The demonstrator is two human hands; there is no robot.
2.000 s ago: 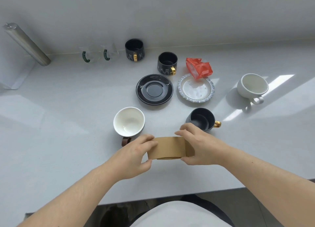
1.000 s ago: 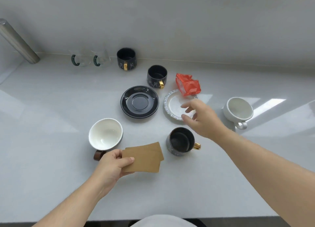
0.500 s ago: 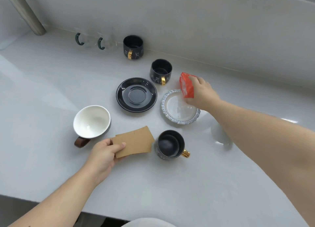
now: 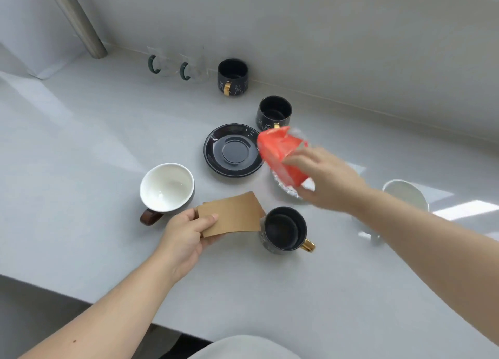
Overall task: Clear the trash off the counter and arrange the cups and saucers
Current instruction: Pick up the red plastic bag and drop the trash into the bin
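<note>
My right hand (image 4: 328, 180) grips the red wrapper (image 4: 283, 156) above the patterned saucer (image 4: 283, 187); my left hand (image 4: 186, 237) pinches the brown cardboard sleeve (image 4: 232, 214).

No legible text or labels anywhere (only small white drawings on the black cups (image 4: 232, 78)).

metal pole (image 4: 78, 21) | leaning at back left (by the wall (image 4: 324, 34))
</note>
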